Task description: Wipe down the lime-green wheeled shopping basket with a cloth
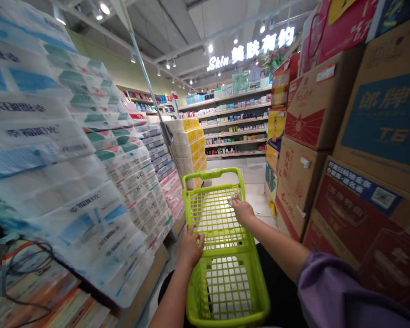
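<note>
A lime-green plastic shopping basket (222, 254) with grid walls stands in front of me, its looped handle at the far end. My left hand (190, 246) is on the basket's left rim, thumb toward the inside and fingers bent over the edge; part of the grip is hidden. My right hand (243, 212) reaches to the far right part of the grid, fingers closed on a small crumpled whitish cloth (233, 197). The cloth lies against the green grid near the right rim. White floor shows through the openings.
Stacked tissue packs (99, 214) rise on the left, beside a metal pole (146, 77). Cartons (307, 100) pile up on the right. Shelves of small goods (235, 123) stand at the back. Black cables (30, 259) hang at lower left.
</note>
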Tool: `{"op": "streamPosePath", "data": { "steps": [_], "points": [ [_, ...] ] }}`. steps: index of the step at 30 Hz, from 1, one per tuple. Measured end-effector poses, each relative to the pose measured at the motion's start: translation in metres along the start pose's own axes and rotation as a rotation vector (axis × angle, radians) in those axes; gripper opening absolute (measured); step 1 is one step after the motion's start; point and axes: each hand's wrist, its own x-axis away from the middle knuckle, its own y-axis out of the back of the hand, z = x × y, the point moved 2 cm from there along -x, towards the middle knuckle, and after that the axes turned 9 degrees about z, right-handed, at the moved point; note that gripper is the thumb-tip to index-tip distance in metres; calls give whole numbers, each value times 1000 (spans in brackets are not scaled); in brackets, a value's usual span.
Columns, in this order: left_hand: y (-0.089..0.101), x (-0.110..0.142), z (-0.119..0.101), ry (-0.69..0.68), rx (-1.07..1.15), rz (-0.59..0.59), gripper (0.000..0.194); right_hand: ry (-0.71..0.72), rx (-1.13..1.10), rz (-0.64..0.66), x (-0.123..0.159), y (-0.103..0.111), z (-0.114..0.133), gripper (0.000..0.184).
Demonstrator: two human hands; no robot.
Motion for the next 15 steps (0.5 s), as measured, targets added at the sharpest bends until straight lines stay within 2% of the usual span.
{"op": "streamPosePath", "data": {
  "steps": [4, 9, 12, 15],
  "points": [
    [5, -1, -5, 14, -32, 48, 29, 42, 26, 23, 54, -12, 8, 39],
    [6, 0, -8, 36, -54, 84, 31, 170, 6, 18, 112, -33, 14, 47],
    [6, 1, -9, 35, -46, 81, 32, 240, -50, 14, 126, -45, 11, 53],
    [6, 1, -7, 28, -35, 69, 33, 295, -144, 1, 116, -47, 1, 53]
  ]
}}
